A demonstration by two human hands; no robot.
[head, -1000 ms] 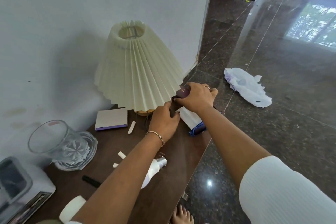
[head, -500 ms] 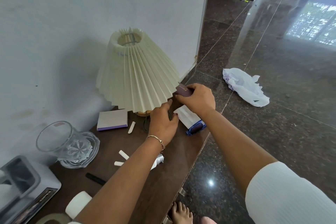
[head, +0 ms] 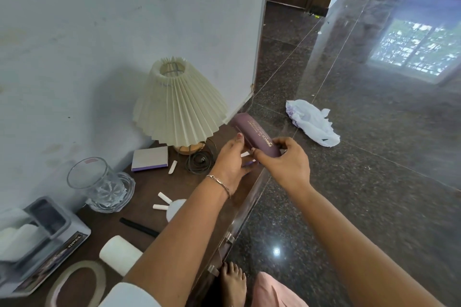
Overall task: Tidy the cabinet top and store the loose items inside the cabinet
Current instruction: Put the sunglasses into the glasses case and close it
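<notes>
A long purple box (head: 254, 134) with gold lettering is lifted above the right end of the brown cabinet top (head: 147, 187). My right hand (head: 284, 164) grips its near end. My left hand (head: 230, 161) holds its side, thumb up against it, with a white and purple item partly hidden under the fingers. Loose on the top lie white chalk-like sticks (head: 162, 200), a black pen (head: 138, 227), a white tube (head: 174, 208) partly behind my left arm, a small purple-edged notepad (head: 149, 158) and a white candle (head: 119, 254).
A pleated cream lamp (head: 178, 109) with a coiled cord (head: 200, 159) stands at the back by the wall. A glass vase (head: 97, 183), a grey box (head: 37, 237) and a tape roll (head: 74, 281) occupy the left. A crumpled plastic bag (head: 311, 121) lies on the floor. My bare foot (head: 233, 281) is by the cabinet front.
Both hands have raised the purple box from beside the lampshade, so its full length shows. The white and blue package on the cabinet's right end is no longer visible.
</notes>
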